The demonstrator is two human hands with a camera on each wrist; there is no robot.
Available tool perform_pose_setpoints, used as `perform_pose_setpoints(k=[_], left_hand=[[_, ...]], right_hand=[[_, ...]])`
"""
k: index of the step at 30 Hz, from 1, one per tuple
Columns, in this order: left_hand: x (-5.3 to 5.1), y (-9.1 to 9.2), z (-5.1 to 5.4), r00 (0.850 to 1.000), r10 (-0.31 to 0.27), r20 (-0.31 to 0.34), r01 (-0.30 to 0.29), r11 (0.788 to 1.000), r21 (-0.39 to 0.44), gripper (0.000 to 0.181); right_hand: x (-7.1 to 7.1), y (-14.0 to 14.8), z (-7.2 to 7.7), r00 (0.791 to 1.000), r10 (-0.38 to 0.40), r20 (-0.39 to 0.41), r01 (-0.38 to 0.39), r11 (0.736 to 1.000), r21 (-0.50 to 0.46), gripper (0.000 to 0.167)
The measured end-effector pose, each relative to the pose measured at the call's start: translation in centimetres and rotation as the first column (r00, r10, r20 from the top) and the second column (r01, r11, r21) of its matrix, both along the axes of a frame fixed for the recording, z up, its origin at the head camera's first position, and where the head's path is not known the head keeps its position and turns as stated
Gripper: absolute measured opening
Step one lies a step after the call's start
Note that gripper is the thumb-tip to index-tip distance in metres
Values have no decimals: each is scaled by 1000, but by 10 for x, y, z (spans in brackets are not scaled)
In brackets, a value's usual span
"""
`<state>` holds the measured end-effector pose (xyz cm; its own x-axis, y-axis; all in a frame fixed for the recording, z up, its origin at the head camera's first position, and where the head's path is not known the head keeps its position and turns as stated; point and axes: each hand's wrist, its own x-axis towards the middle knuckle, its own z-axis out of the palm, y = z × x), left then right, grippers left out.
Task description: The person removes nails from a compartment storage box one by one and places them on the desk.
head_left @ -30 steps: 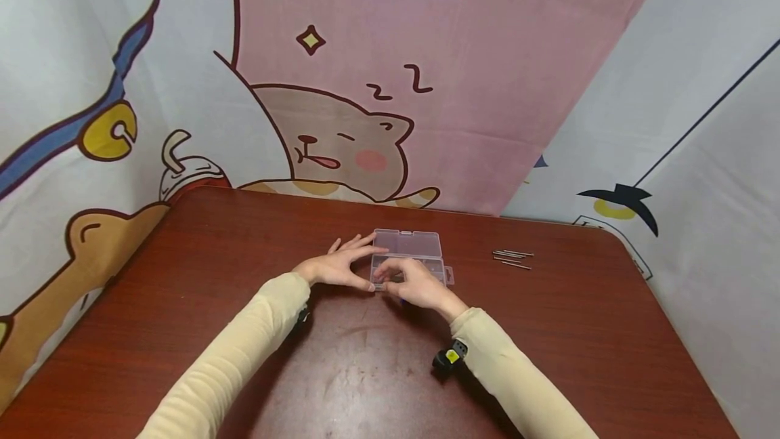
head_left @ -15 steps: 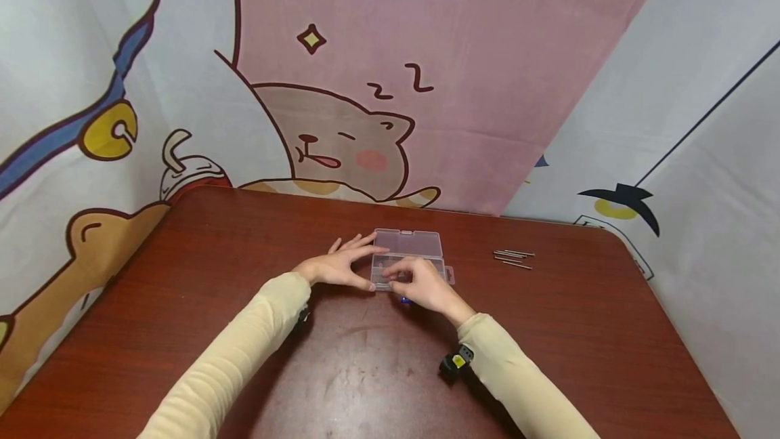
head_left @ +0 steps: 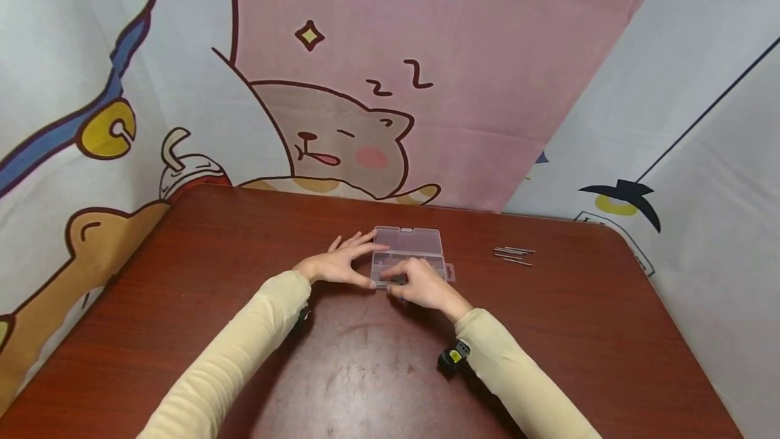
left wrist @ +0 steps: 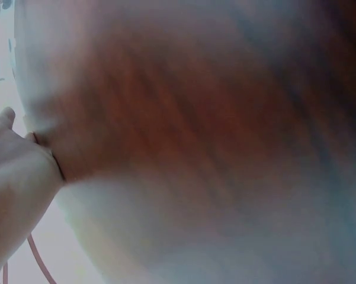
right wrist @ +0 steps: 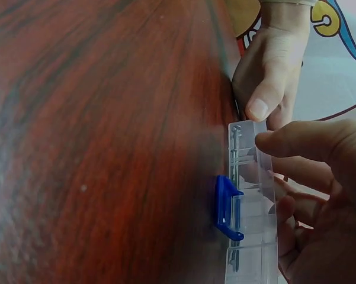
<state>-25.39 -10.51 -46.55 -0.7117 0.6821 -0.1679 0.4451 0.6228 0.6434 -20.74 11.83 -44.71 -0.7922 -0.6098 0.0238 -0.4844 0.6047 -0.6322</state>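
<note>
A clear plastic compartment box (head_left: 426, 265) stands on the table with its lid (head_left: 420, 241) raised at the back. My left hand (head_left: 335, 266) is spread at its left end, thumb touching the front left corner and fingers beside the lid. Over the box's front left part is my right hand (head_left: 423, 283), fingertips reaching inside and thumb at the front wall. Thumb and fingers stand apart, with nothing visible between them. The right wrist view shows thin metal nails (right wrist: 235, 139) in the front compartment and a blue latch (right wrist: 222, 207) on the front wall.
Several thin metal nails (head_left: 513, 256) lie loose on the brown wooden table (head_left: 365, 371), right of the box. A cartoon-printed cloth (head_left: 463, 87) hangs behind the table. The left wrist view is mostly blurred.
My right fingers have shifted a little inside the box, and the gap between thumb and forefinger has widened. My left hand and the box have stayed in place.
</note>
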Motion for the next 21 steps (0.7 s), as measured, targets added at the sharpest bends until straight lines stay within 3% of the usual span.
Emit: perform_pose_setpoints(k=[9, 15, 21], left_hand=[[-1, 1, 2, 1000, -2, -17, 2, 1000, -10, 80], [0, 0, 2, 1000, -9, -19, 9, 1000, -8, 80], [0, 1, 1, 1000, -11, -13, 11, 1000, -11, 80]], right_hand=[[9, -6, 2, 998, -4, -61, 10, 995, 95, 28], [18, -10, 3, 999, -44, -21, 46, 993, 112, 30], [18, -11, 6, 998, -49, 33, 46, 995, 91, 29]])
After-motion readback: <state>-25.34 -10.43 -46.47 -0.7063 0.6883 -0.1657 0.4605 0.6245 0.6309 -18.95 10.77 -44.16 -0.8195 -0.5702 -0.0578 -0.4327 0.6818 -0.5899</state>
